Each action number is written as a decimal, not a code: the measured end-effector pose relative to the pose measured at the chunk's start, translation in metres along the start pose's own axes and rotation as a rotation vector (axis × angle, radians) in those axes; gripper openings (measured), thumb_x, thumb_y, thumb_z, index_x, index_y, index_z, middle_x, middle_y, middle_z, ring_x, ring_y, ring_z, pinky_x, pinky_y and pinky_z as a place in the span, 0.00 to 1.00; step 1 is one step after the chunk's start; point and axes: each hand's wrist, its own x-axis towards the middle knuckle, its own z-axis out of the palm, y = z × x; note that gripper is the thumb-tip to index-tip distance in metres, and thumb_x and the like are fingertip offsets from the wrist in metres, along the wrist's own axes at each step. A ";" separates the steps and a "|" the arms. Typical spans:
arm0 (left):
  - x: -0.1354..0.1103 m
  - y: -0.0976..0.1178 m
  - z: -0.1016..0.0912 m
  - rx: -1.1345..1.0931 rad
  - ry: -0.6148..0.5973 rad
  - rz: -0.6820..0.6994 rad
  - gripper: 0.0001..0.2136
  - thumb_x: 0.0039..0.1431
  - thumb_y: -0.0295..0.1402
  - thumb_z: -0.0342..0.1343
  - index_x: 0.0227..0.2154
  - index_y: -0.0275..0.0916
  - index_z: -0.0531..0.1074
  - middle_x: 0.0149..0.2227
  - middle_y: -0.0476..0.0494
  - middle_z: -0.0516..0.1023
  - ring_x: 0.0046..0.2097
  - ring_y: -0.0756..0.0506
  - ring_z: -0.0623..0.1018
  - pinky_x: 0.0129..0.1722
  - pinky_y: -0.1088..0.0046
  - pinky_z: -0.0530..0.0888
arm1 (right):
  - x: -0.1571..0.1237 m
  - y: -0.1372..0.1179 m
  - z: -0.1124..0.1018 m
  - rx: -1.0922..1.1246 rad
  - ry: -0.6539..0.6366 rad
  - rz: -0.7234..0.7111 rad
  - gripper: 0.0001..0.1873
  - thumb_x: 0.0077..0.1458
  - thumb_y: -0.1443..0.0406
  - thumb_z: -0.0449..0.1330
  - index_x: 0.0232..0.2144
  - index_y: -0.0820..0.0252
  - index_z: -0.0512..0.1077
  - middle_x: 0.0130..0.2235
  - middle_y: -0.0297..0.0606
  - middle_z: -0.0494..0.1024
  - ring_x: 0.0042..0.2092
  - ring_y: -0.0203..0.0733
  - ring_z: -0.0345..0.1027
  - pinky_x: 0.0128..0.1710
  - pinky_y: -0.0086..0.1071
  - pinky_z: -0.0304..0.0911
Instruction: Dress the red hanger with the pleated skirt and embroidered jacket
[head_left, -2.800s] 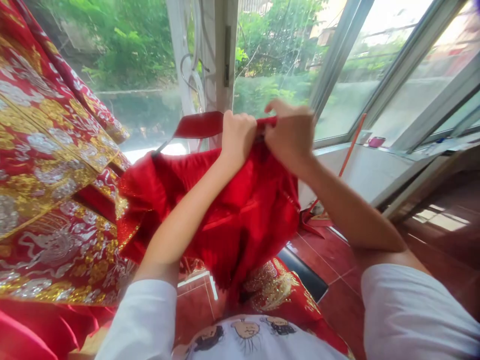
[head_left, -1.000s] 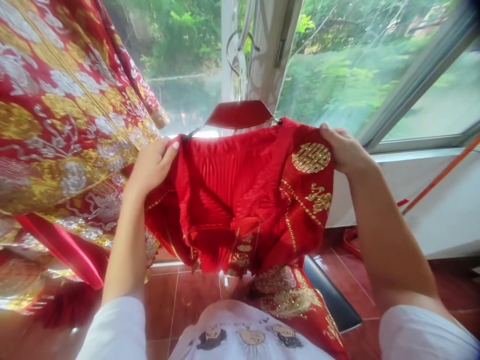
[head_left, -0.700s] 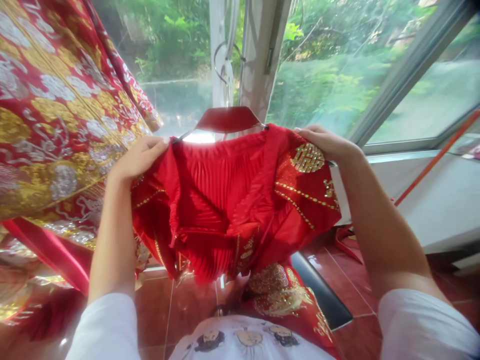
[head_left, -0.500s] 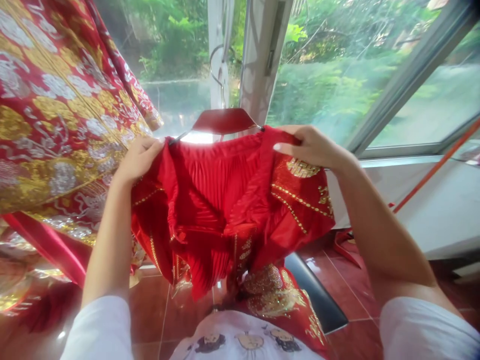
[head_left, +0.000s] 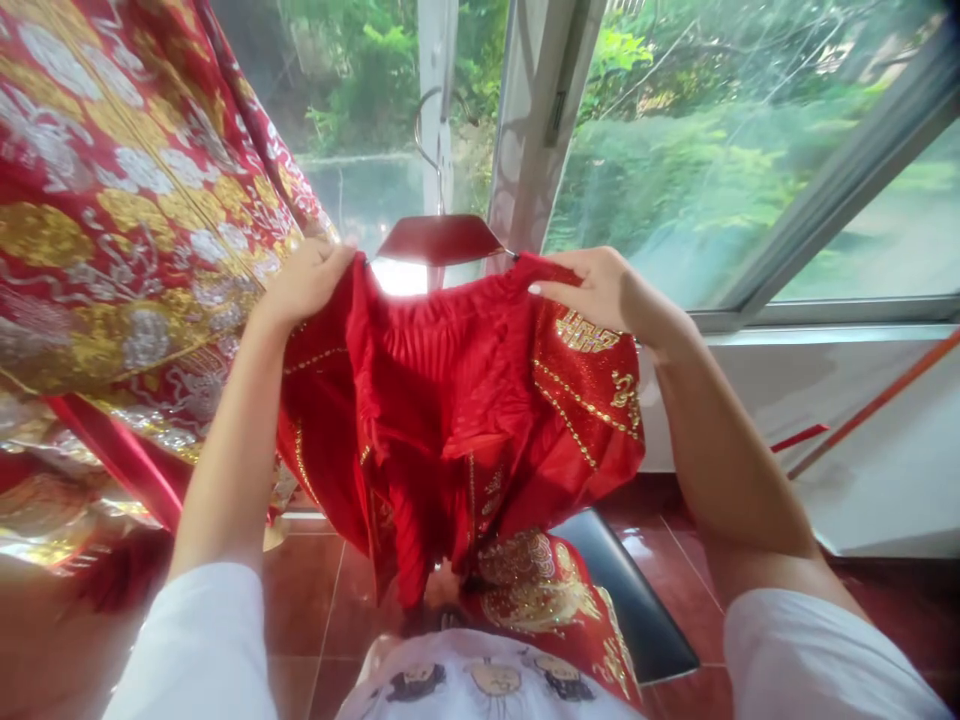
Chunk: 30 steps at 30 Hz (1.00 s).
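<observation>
A red skirt with a pleated lining and gold embroidery (head_left: 589,400) hangs by its gathered waistband from a hanger (head_left: 441,240) with a metal hook and a red padded bar. My left hand (head_left: 311,280) pinches the waistband at its left end, beside the hanger clip. At the opposite end my right hand (head_left: 592,290) grips the cloth, thumb on the near side and fingers behind. The waist opening faces me, and the lower folds sag between my arms. Another red cloth with gold embroidery (head_left: 540,590) lies over my lap.
A large red garment with gold and silver flowers (head_left: 142,240) hangs close at the left. Windows (head_left: 675,170) stand ahead, above a white wall (head_left: 720,400). A black seat (head_left: 637,600) rests over red floor tiles (head_left: 300,590). An orange-red pole (head_left: 877,405) leans at right.
My hands have drawn slightly closer together, and the waistband between them has slackened. The left hand has risen a little, and the opening's folds have narrowed. Both hands keep their hold.
</observation>
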 end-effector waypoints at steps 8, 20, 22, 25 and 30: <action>-0.003 0.006 0.002 0.069 0.037 -0.024 0.23 0.62 0.48 0.40 0.16 0.42 0.45 0.18 0.51 0.46 0.22 0.50 0.50 0.26 0.67 0.51 | -0.002 0.002 0.005 0.046 -0.014 0.010 0.16 0.53 0.58 0.62 0.44 0.56 0.78 0.35 0.33 0.78 0.38 0.40 0.71 0.39 0.35 0.68; -0.006 0.007 0.005 0.104 0.098 -0.052 0.23 0.65 0.44 0.41 0.16 0.41 0.45 0.18 0.51 0.45 0.22 0.50 0.50 0.26 0.69 0.53 | -0.002 0.005 0.007 0.083 -0.010 -0.019 0.19 0.55 0.55 0.60 0.47 0.54 0.77 0.41 0.33 0.80 0.43 0.43 0.73 0.45 0.37 0.68; -0.006 0.003 0.006 0.107 0.120 -0.039 0.24 0.65 0.44 0.42 0.16 0.41 0.45 0.17 0.50 0.46 0.22 0.50 0.52 0.26 0.69 0.54 | -0.001 0.006 0.007 0.102 -0.020 -0.013 0.20 0.55 0.55 0.60 0.48 0.55 0.77 0.42 0.33 0.79 0.43 0.44 0.73 0.45 0.37 0.68; -0.005 -0.001 0.010 0.102 0.129 -0.017 0.24 0.65 0.44 0.42 0.15 0.41 0.47 0.17 0.50 0.47 0.23 0.49 0.54 0.27 0.69 0.57 | -0.001 0.007 0.007 0.111 -0.007 -0.015 0.20 0.55 0.55 0.60 0.48 0.55 0.77 0.43 0.34 0.79 0.43 0.46 0.73 0.45 0.38 0.68; 0.002 0.001 0.011 0.056 0.175 0.012 0.26 0.62 0.49 0.46 0.13 0.40 0.50 0.15 0.49 0.53 0.22 0.49 0.60 0.27 0.69 0.62 | -0.001 0.010 0.011 0.110 0.022 -0.031 0.20 0.54 0.55 0.60 0.47 0.56 0.78 0.42 0.34 0.80 0.42 0.46 0.74 0.43 0.38 0.69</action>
